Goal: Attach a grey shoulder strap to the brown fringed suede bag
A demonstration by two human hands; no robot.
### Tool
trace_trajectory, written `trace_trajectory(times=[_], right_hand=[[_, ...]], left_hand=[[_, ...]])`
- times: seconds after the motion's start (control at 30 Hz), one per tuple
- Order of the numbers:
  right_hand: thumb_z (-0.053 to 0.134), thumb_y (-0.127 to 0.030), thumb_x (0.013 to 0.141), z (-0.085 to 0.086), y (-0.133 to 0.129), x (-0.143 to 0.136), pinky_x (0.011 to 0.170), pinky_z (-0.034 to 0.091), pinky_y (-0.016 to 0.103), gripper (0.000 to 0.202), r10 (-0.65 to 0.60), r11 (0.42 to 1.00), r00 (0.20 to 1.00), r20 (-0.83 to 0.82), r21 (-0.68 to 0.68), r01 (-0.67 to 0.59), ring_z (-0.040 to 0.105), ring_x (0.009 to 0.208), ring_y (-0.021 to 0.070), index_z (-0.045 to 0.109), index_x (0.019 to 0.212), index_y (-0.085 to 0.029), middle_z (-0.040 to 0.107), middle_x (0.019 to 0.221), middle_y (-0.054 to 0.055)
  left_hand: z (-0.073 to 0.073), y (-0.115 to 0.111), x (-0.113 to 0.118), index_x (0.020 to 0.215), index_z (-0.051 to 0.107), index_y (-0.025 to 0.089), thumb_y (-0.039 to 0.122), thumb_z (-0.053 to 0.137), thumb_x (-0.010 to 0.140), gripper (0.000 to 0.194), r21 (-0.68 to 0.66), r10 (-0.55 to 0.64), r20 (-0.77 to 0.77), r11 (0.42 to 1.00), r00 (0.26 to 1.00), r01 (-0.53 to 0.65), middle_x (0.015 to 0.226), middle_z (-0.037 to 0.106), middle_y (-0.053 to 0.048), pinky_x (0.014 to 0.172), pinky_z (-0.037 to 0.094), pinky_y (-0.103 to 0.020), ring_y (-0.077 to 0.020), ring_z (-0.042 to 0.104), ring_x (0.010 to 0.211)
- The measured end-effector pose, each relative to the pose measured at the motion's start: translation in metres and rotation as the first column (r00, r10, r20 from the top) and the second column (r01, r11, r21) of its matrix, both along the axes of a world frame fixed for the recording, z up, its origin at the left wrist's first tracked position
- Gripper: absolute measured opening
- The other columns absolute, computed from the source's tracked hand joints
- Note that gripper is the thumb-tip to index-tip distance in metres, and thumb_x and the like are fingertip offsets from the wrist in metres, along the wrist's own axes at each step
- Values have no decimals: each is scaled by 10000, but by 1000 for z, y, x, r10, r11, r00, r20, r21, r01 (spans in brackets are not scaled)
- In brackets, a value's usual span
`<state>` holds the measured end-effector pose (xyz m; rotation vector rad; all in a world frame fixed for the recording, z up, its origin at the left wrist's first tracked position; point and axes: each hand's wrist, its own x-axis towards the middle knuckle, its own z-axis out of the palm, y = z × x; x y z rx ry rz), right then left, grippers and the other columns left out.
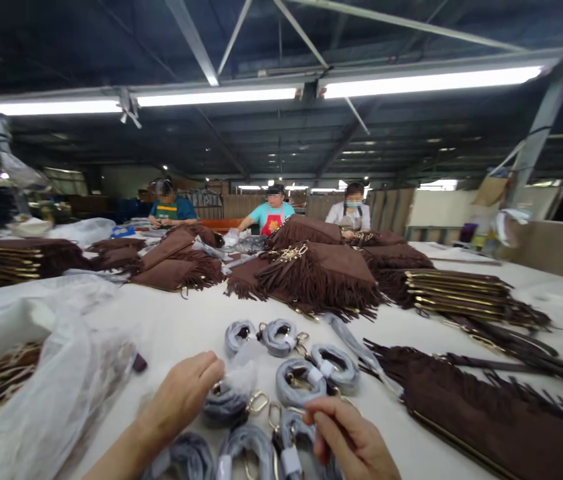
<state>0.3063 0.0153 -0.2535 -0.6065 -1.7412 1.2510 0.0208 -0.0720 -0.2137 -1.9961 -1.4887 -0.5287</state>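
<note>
Wrapped strap coil (224, 402) sits low centre on the white table (181, 327), brass clasp (257, 401) poking right. My left hand (184, 395) rests on it, fingers curled over the wrap, probably to pin it flat. My right hand (354, 443) pinches a second coil (291, 440) between thumb and fingers. More coils (306, 381) bunched just beyond, within reach. Brown fringed bags (326, 277) stacked further back; plastic bag (46, 393) to my left.
</note>
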Motion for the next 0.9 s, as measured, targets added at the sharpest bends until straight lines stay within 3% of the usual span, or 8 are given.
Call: trace_trajectory(times=[0.1,0.33,0.5,0.63,0.73,0.8,0.9], right_hand=[[579,-564,905,9,-9,-4,497,489,223,361,32,999,998,-53,-20,-33,580,507,139,709,921,-227,663,715,26],[653,-457,889,4,-13,-10,476,537,212,281,120,988,984,-131,-80,-131,630,569,142,661,1095,-267,674,906,37],[647,-371,889,13,-13,-11,478,525,201,155,95,995,994,-58,43,-92,617,486,144,711,898,-230,672,642,-1],[611,-413,899,20,-14,-10,468,504,197,230,64,997,998,-5,35,-64,602,457,144,666,799,-214,647,545,-13],[564,-478,920,23,-6,-3,482,490,203,303,45,998,996,78,38,-49,593,484,142,616,793,-208,637,551,-10],[548,-569,901,26,6,4,471,487,208,384,-38,999,998,60,-19,39,580,485,143,593,796,-203,631,548,-7],[625,-729,743,31,28,17,428,496,221,540,-203,960,978,-36,-202,192,567,465,152,579,740,-191,622,524,3]], left_hand=[[7,-1,13,807,458,200,68,307,948,245,-22,-71,-80,997,994,69,715,518,13,577,320,-265,-149,446,620],[18,-5,40,872,495,192,107,336,964,202,-117,-175,-191,981,966,154,732,545,-4,575,330,-286,-163,438,628],[19,-7,50,854,495,192,118,392,952,161,-165,-194,-176,972,965,165,768,568,-7,601,351,-288,-165,470,661],[16,-4,47,851,502,194,111,416,936,147,-194,-191,-176,969,966,156,757,561,-3,594,354,-285,-165,468,651],[12,0,29,864,519,196,77,408,916,171,-194,-82,-170,980,982,48,753,556,-2,597,362,-275,-167,486,658],[10,0,8,856,532,195,60,392,905,200,-195,85,-158,974,984,-116,764,564,-10,615,382,-272,-175,518,687],[10,-2,-26,882,556,186,76,372,908,217,-225,388,-133,884,912,-409,828,598,-35,653,420,-279,-192,571,755]])
